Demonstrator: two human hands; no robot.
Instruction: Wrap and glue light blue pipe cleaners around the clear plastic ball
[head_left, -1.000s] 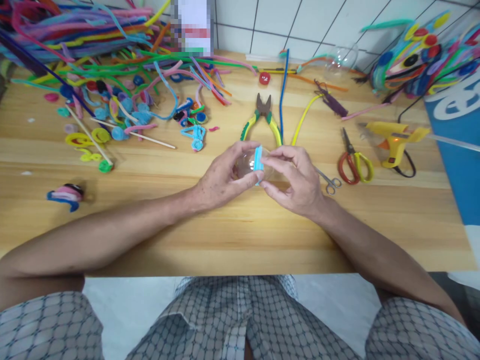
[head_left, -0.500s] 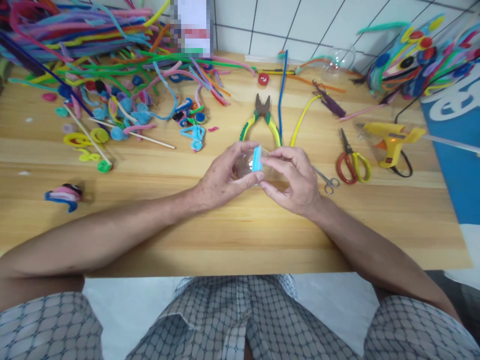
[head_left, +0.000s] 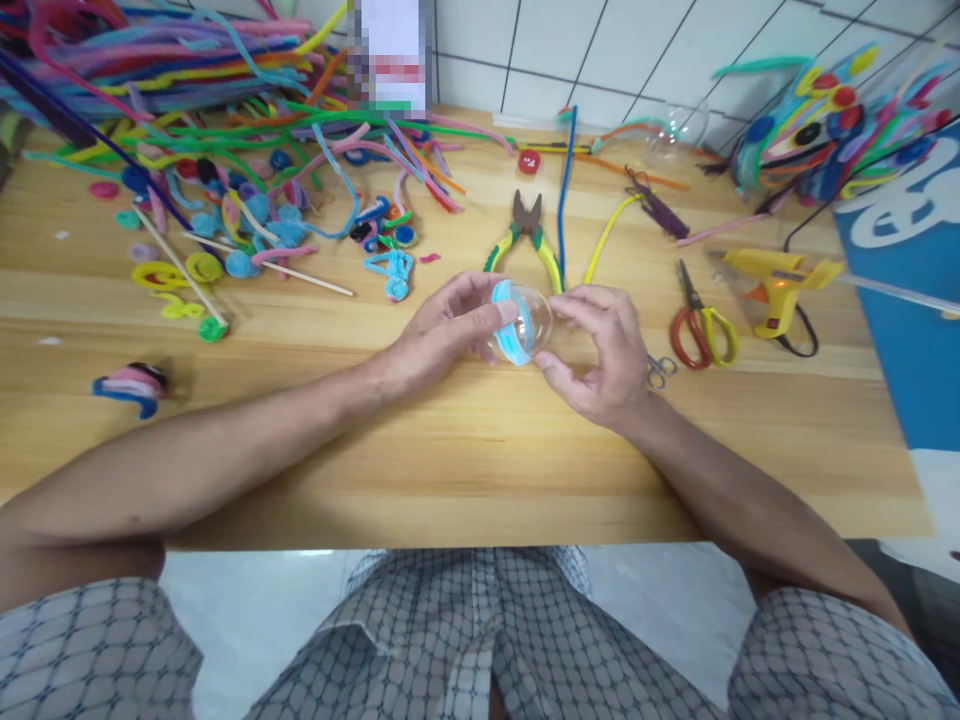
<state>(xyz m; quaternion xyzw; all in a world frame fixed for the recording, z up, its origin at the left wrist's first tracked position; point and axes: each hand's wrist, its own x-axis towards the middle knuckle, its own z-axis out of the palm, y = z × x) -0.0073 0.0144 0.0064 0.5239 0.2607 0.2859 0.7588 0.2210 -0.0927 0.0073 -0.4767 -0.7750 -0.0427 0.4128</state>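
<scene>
A clear plastic ball [head_left: 538, 318] with a light blue fuzzy band [head_left: 508, 335] around it is between my two hands, above the table. My left hand [head_left: 457, 325] grips it from the left, thumb lying across the blue band and the other fingers behind, partly hidden. On the right side, the fingertips and thumb of my right hand [head_left: 600, 350] rest at the ball's clear edge, one above and one below. Just beyond the hands lie pliers [head_left: 527, 220] with green and yellow handles. Small metal scissors [head_left: 661, 372] lie partly behind my right hand.
Scissors with red and yellow handles [head_left: 701, 325] and a yellow glue gun [head_left: 780, 285] lie to the right. Pipe cleaners [head_left: 187, 70] are heaped at back left, with small coiled pieces before them. Another clear ball [head_left: 675, 130] stands by the wall.
The ball has turned, so its blue band shows as a wide tilted ring instead of a narrow strip. My left thumb has moved onto the band; my right fingers have shifted right.
</scene>
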